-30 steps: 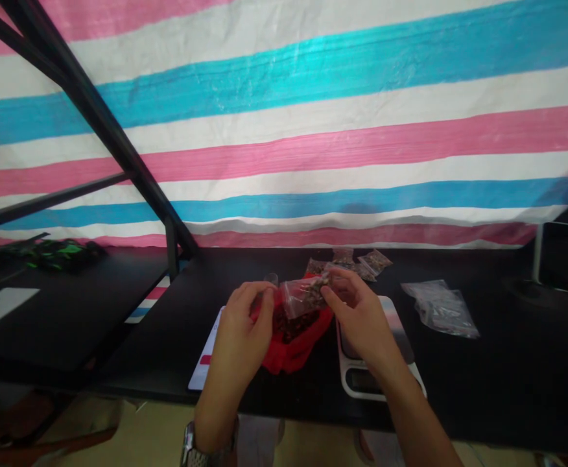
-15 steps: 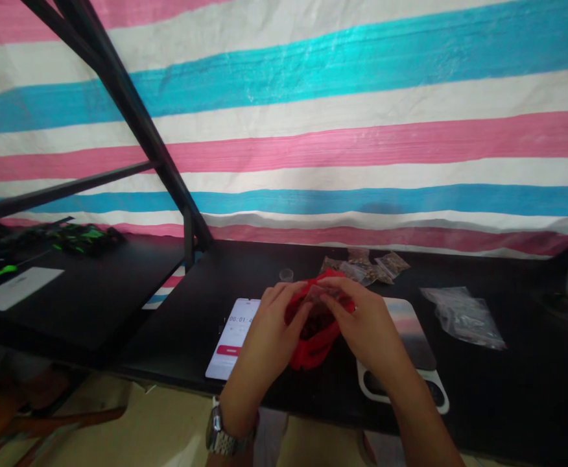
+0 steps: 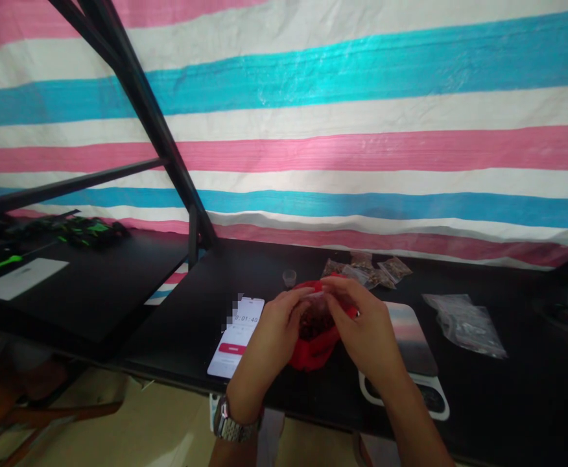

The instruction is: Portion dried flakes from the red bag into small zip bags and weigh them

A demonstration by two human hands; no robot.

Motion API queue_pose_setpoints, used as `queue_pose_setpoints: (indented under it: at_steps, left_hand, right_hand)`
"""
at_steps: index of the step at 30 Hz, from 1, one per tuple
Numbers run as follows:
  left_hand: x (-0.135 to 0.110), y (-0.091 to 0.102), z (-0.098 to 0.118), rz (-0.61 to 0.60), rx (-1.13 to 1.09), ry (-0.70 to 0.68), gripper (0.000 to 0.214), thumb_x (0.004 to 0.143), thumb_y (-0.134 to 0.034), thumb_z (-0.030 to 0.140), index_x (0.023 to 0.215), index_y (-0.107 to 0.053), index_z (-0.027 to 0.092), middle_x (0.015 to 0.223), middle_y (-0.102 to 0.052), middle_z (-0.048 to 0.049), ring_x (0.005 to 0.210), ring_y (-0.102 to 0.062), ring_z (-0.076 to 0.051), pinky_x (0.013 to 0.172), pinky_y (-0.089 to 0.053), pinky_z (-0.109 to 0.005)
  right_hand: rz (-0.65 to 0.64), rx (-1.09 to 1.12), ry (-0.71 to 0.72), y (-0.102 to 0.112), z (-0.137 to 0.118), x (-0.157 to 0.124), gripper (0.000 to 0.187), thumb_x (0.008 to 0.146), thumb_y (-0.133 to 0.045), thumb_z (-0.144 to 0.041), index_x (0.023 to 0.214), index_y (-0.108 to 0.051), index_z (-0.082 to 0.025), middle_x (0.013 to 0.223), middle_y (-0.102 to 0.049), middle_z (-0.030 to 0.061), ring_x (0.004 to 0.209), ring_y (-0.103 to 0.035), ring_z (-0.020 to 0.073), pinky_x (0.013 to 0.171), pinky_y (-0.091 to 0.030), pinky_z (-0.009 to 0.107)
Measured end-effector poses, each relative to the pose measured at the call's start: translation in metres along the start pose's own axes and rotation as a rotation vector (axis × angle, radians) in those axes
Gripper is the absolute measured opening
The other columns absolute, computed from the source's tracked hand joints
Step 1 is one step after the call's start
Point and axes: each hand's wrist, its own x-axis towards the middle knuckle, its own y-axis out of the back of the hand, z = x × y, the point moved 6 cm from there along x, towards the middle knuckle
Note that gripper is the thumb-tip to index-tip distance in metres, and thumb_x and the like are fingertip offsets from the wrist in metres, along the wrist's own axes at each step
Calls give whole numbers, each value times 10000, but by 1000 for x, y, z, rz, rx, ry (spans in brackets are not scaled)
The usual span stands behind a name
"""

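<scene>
Over the mouth of an open red bag, my left hand and my right hand meet with fingertips pinched on a small clear plastic bag. Its lower part is partly hidden by my fingers. Dark brown, small pieces fill the red bag, which stands on the black table. A white kitchen scale lies under and beside my right forearm. Left of my left hand is a phone with a running timer.
Several small filled zip bags lie behind the red bag, near a small clear cup. Flat clear bags are at the right. A black frame post rises at the left, before a striped sheet.
My hands have shifted slightly and lowered a little, still pinching the clear bag over the red bag. More of the brown pieces shows between them. The view has turned slightly left.
</scene>
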Motion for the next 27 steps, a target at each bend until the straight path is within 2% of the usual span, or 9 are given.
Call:
queue_pose_setpoints:
  at_steps: [4,10,13,16,20,25,27]
  left_hand:
    - [-1,0,-7,18,58,47,397,1006,-528,185,1341,-736,230,1325,-788,-75,1215,-739,-249,1110,-541,-398]
    - [-2,1,-10,12,110,20,397,1025,-476,186,1287,-769,241,1248,-811,-87,1127,-770,-236,1022,-589,-361]
    - [-2,-1,-8,17,105,6,420,1026,-453,170,1282,-775,252,1265,-810,-80,1136,-771,-227,1039,-584,-359]
    - [-1,-3,-5,18,99,11,438,1006,-455,150,1287,-777,247,1299,-804,-73,1176,-768,-233,1066,-577,-367]
    - [0,1,0,40,82,50,415,1024,-460,200,1283,-782,244,1260,-821,-62,1123,-793,-240,1000,-611,-354]
    - [1,1,5,39,36,59,407,1037,-466,226,1303,-774,251,1268,-818,-54,1092,-803,-242,950,-633,-349]
    - [1,-2,5,35,27,57,401,1036,-476,233,1305,-772,252,1264,-820,-53,1103,-801,-249,958,-636,-361]
  right_hand:
    - [37,-26,20,1,-7,0,238,955,-609,-187,1094,-787,-262,1070,-808,35,979,-754,201,934,-587,343]
    - [38,2,-50,-2,1,-2,257,929,-616,-197,1100,-796,-259,1054,-822,45,960,-770,218,919,-604,360]
    - [36,54,-103,-7,7,-3,237,927,-624,-218,1084,-797,-258,1055,-824,49,962,-780,224,910,-616,365]
    - [28,155,-138,-9,12,-3,235,931,-632,-245,1108,-787,-260,1099,-819,55,956,-791,218,883,-633,347]
    - [39,188,-121,-4,14,0,290,930,-638,-259,1198,-748,-259,1144,-811,62,1040,-786,221,955,-624,357]
    - [-61,125,-133,-3,22,4,299,911,-620,-219,1186,-738,-229,1035,-825,68,957,-801,228,924,-629,378]
    - [-62,95,-142,-3,25,4,323,898,-609,-197,1195,-732,-224,1030,-826,68,946,-802,233,907,-632,385]
